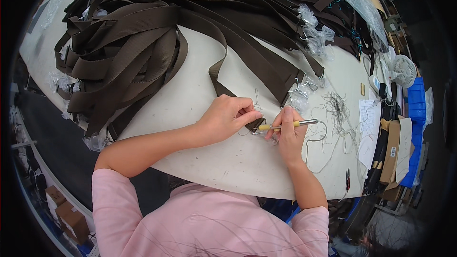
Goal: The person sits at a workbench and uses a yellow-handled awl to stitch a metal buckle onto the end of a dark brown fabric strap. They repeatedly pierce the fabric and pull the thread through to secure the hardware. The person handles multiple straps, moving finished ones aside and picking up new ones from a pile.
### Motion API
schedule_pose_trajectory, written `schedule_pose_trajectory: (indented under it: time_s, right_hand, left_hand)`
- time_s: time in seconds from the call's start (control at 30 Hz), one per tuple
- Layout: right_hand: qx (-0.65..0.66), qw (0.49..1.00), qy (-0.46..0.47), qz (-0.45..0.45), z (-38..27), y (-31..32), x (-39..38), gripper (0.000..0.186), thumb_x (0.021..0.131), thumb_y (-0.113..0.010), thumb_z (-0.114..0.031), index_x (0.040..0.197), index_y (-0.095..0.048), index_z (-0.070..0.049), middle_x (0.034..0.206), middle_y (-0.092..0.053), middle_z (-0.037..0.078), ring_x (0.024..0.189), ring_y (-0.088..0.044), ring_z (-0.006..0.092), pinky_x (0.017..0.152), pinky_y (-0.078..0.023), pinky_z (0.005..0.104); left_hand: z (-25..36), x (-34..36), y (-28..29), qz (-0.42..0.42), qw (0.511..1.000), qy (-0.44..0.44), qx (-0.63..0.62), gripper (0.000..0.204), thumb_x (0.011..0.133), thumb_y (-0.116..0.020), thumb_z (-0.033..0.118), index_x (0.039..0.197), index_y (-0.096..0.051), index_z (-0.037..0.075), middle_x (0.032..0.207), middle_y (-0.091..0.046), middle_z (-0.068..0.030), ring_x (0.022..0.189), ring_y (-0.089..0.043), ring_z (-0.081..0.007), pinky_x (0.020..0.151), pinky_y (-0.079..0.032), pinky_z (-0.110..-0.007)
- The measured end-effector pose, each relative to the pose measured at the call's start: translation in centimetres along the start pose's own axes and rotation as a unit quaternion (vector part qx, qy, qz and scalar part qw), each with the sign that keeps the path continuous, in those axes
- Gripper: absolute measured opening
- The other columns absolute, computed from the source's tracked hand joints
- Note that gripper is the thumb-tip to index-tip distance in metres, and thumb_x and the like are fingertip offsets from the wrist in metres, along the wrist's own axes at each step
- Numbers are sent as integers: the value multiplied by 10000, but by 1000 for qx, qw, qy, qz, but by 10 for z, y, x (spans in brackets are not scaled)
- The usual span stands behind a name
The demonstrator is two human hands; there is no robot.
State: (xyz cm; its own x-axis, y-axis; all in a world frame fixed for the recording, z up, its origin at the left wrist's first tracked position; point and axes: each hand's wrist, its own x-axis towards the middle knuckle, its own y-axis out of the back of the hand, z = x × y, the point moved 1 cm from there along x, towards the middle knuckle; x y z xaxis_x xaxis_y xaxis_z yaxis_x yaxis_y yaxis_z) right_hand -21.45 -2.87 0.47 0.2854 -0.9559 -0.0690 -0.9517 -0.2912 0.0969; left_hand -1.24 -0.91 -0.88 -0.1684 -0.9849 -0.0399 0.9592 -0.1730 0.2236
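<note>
A dark brown webbing strap (218,77) runs down from the pile and passes under my left hand (231,116). Thumb and fingers of that hand are pinched together at the strap's end; whatever is between them is too small to make out. My right hand (288,131) grips a pen-shaped tool (303,123) with a yellow barrel and a silver rear end. Its thin tip points left, close beside the strap end, where a metal fitting and clear plastic partly show. Fine loose threads (257,96) rise just beyond my left fingertips.
A heap of brown straps (128,52) covers the table's left and far side. Plastic-wrapped metal hooks (300,88) lie at several strap ends. To the right are tangled threads (337,107), a paper sheet (367,126), snips (348,180), a small fan (404,71) and blue bins (415,128).
</note>
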Motion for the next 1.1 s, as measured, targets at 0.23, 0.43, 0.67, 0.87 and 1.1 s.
schedule_pose_trajectory:
  time_s: [0.23, 0.43, 0.67, 0.87, 1.1]
  right_hand:
    - [-13, 1000, -7, -9, -1, -3, -2, 447, 1114, -474, -289, 759, -558, -30, 668, -564, 30, 532, -540, 88, 495, -448, 245]
    - [-31, 999, 0, -16, -1, -2, -1, 448, 1115, -470, -279, 759, -562, -22, 669, -563, 30, 529, -537, 87, 492, -470, 249]
    - [-22, 1000, -10, -14, 0, -2, -2, 449, 1112, -478, -282, 761, -573, -17, 672, -567, 31, 525, -539, 92, 502, -482, 252]
    - [-21, 1000, -13, -15, -3, -3, -1, 448, 1111, -478, -282, 767, -580, -14, 677, -572, 30, 535, -551, 96, 507, -479, 254]
    - [-25, 999, -15, -14, -3, -3, -2, 454, 1113, -465, -283, 758, -560, -17, 686, -583, 37, 529, -541, 94, 508, -464, 248]
  left_hand:
    - [0, 0, 0, 2, 1000, 5, -4, 318, 954, -730, 241, 799, -677, -31, 628, -649, -143, 525, -569, -171, 535, -462, -318]
    - [-2, 0, -2, 3, 1000, 9, -10, 322, 954, -732, 246, 792, -677, -27, 629, -653, -134, 532, -571, -158, 537, -463, -316]
    - [0, 0, -1, 2, 1000, 16, -12, 329, 958, -729, 249, 787, -672, -26, 617, -637, -127, 531, -550, -148, 539, -457, -310]
    - [-1, 0, -2, 3, 1000, 16, -20, 335, 960, -726, 253, 784, -669, -26, 611, -631, -118, 531, -536, -142, 537, -453, -311]
    - [-1, 1, 0, -17, 996, 58, -61, 301, 998, -683, 237, 882, -667, -40, 770, -703, -110, 706, -652, -124, 676, -535, -293]
